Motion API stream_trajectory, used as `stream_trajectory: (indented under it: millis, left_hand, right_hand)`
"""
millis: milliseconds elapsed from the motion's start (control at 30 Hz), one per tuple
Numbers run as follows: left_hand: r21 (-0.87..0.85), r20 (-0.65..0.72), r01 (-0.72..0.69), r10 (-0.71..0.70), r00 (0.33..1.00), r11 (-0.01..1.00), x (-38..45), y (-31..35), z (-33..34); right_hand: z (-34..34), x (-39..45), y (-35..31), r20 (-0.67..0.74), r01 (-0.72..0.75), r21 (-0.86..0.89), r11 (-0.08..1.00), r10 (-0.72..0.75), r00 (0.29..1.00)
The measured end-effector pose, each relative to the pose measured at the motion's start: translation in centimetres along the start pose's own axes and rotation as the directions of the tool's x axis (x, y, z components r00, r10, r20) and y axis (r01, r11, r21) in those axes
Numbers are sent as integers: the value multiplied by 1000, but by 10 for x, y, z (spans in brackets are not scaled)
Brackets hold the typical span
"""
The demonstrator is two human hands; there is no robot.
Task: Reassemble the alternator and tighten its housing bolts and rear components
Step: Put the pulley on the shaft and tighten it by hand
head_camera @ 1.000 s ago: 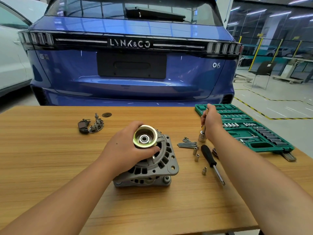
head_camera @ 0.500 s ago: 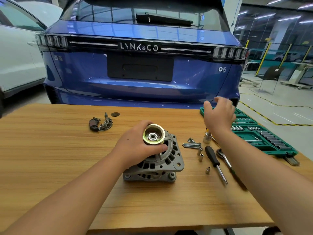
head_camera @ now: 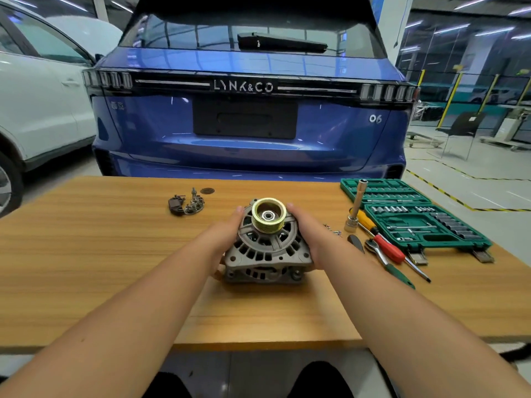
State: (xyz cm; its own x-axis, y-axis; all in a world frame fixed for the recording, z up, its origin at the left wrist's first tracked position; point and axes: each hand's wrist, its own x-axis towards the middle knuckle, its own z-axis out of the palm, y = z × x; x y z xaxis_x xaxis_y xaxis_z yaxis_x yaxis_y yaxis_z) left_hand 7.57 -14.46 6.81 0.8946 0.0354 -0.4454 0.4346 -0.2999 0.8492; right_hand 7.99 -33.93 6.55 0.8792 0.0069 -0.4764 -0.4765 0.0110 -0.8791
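Observation:
The grey alternator (head_camera: pixel 265 254) with its brass-coloured pulley (head_camera: pixel 268 215) facing up sits between my two hands in the middle of the wooden table (head_camera: pixel 86 254). My left hand (head_camera: pixel 224 239) grips its left side and my right hand (head_camera: pixel 309 239) grips its right side. A rear component with brushes and terminals (head_camera: pixel 186 203) lies on the table to the far left, next to a small dark disc (head_camera: pixel 207 191). Loose bolts (head_camera: pixel 333 229) show just right of my right hand, partly hidden by it.
A socket extension (head_camera: pixel 356 206) stands upright on a socket. A ratchet (head_camera: pixel 386 261), a red-and-yellow screwdriver (head_camera: pixel 382 239) and a black handle (head_camera: pixel 355 242) lie nearby. An open green socket case (head_camera: pixel 413 216) fills the right. A blue car (head_camera: pixel 247 119) stands behind the table.
My right hand left the socket extension standing by the case and came over to the alternator's right side. My left hand shifted from the pulley down to the housing's left side.

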Motion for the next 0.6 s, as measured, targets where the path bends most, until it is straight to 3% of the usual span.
stream_trajectory:
  millis: [133,267,600]
  left_hand:
    - [-67,128,99,-89,988,993,-1,6,-1]
    - [-66,124,92,-83,989,994,1,6,1]
    - [101,-111,-191,202,973,976,1,-6,10]
  right_hand:
    - [2,3,7,-73,31,-32,999,-33,997]
    - [8,3,12,-133,80,-31,996,-84,988]
    - [10,-6,19,-193,192,-119,974,-212,958]
